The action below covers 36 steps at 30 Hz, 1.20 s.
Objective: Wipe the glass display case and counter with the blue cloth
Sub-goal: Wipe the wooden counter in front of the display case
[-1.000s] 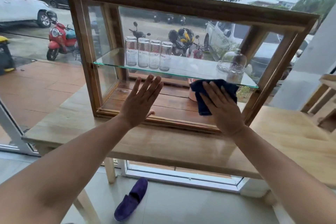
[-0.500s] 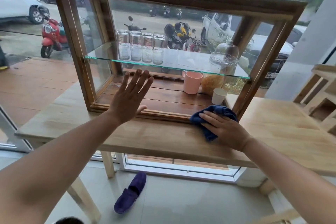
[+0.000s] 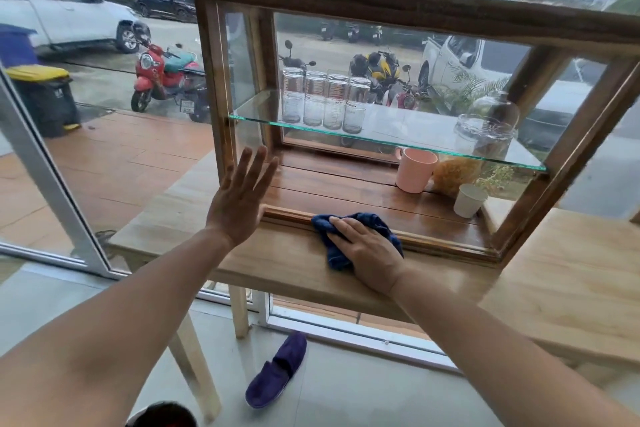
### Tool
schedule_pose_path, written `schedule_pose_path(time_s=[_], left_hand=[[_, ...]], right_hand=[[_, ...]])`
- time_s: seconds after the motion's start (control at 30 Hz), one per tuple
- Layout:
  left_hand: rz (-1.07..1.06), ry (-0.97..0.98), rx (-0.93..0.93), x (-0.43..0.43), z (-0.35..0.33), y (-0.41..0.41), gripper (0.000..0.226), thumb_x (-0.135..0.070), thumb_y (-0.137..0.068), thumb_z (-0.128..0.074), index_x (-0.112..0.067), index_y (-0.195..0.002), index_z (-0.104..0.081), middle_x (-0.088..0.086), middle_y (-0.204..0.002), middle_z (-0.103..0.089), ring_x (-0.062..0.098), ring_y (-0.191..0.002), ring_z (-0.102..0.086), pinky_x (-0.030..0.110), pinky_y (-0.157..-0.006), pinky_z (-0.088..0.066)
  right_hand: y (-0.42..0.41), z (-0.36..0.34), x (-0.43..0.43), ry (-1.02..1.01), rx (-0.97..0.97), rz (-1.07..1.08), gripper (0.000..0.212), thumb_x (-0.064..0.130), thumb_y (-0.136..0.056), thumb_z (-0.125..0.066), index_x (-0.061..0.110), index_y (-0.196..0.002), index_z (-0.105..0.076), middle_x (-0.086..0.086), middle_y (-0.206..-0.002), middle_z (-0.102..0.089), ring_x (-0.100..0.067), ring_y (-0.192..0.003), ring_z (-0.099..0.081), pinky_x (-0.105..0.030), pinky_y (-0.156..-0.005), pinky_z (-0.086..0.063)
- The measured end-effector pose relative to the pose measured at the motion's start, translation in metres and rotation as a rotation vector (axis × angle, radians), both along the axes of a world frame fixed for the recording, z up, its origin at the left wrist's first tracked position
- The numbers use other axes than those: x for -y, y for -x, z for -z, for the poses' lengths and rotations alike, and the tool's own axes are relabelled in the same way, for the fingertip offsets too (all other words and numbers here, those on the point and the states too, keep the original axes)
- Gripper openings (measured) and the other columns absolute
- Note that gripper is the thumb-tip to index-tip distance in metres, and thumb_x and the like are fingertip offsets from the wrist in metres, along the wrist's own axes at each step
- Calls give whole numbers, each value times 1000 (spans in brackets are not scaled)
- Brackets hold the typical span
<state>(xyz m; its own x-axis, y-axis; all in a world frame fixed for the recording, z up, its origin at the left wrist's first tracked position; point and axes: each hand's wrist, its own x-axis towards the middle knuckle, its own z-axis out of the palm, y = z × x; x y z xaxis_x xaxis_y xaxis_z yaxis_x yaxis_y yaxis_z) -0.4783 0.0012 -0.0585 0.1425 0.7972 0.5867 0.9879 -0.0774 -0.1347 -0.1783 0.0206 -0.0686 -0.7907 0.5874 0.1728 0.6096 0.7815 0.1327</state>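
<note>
Your right hand (image 3: 367,253) presses the cloth (image 3: 360,236) flat on the table (image 3: 284,263) by the case (image 3: 408,10) base; left hand (image 3: 239,198) spread open on the glass. Next, sweep along the table.

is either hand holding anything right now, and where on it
The right hand presses its palm flat on the bunched blue cloth, over its middle. The left hand is open, holding nothing.

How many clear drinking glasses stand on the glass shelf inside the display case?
4. They stand in one row at the left part of the glass shelf: first, second, third, fourth. None appears hidden behind them.
</note>
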Motion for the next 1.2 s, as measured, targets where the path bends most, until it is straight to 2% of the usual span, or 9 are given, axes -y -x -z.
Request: schedule_pose_path(time_s=[0.3, 0.4, 0.53, 0.6, 0.73, 0.83, 0.97, 1.1, 1.2], left_hand=[[24, 56, 166, 6, 4, -13, 104, -10, -85, -69, -17, -162, 0, 11, -170, 8, 35, -157, 6, 59, -123, -20], [71, 58, 218, 17, 21, -7, 99, -19, -86, -73, -11, -162, -11, 16, -170, -1, 37, -157, -2, 58, -124, -22], [93, 91, 245, 26, 34, 17, 80, -24, -90, -70, -3, -157, -31, 16, -168, -19, 34, -154, -22, 53, -118, -37], [76, 171, 240, 30, 41, 27, 77, -31, -96, -63, -4, -158, -27, 10, -170, -12, 27, -157, -16, 50, -122, -32], [23, 373, 283, 36, 53, 34, 79, -58, -100, -28, -15, -162, -4, -3, -168, 12, 9, -154, 12, 37, -126, -6], [-3, 450, 294, 35, 54, 33, 81, -64, -97, -17, -17, -162, -2, -6, -168, 10, 3, -151, 13, 36, -125, -7], [-25, 465, 315, 38, 55, 34, 75, -56, -97, -14, -19, -162, -2, -7, -170, 6, 2, -153, 11, 39, -128, -10], [-20, 478, 303, 40, 53, 35, 73, -55, -99, -15, -21, -162, 0, -8, -169, 9, 3, -153, 12, 39, -127, -8], [-11, 490, 285, 44, 55, 37, 76, -60, -97, -11, -21, -161, 3, -8, -168, 13, 5, -153, 13, 40, -128, -7]], right_hand=[[58, -1, 5, -9, 5, 15, 52, 13, -104, -36, 16, -154, -26, -6, -165, -9, -23, -151, -11, -39, -122, -17], [22, 3, 11, -9, -33, 62, 52, 12, -103, -38, 15, -154, -30, -6, -165, -13, -24, -150, -15, -39, -122, -18], [-11, 8, 15, 26, -97, 133, 56, 6, -97, -49, 16, -151, -37, -4, -163, -19, -22, -150, -18, -39, -122, -20], [-2, 9, 14, 31, -95, 143, 57, 5, -96, -49, 15, -151, -37, -4, -163, -20, -23, -150, -18, -40, -122, -19], [43, 8, 12, 56, -81, 109, 60, 7, -95, -45, 16, -153, -31, -2, -165, -13, -20, -151, -10, -39, -123, -14], [96, 6, 13, 89, -118, 98, 60, 11, -96, -43, 16, -154, -30, 0, -165, -11, -19, -151, -8, -34, -122, -7], [139, 7, 17, 95, -129, 115, 59, 15, -96, -43, 16, -154, -30, -1, -165, -9, -19, -151, -6, -33, -122, -6], [118, 9, 22, 117, -140, 108, 63, 15, -94, -45, 20, -154, -29, 3, -166, -7, -14, -151, -3, -32, -121, -4], [62, 11, 29, 113, -185, 184, 62, 16, -92, -53, 19, -152, -35, 4, -164, -14, -13, -151, -9, -35, -123, -13]])
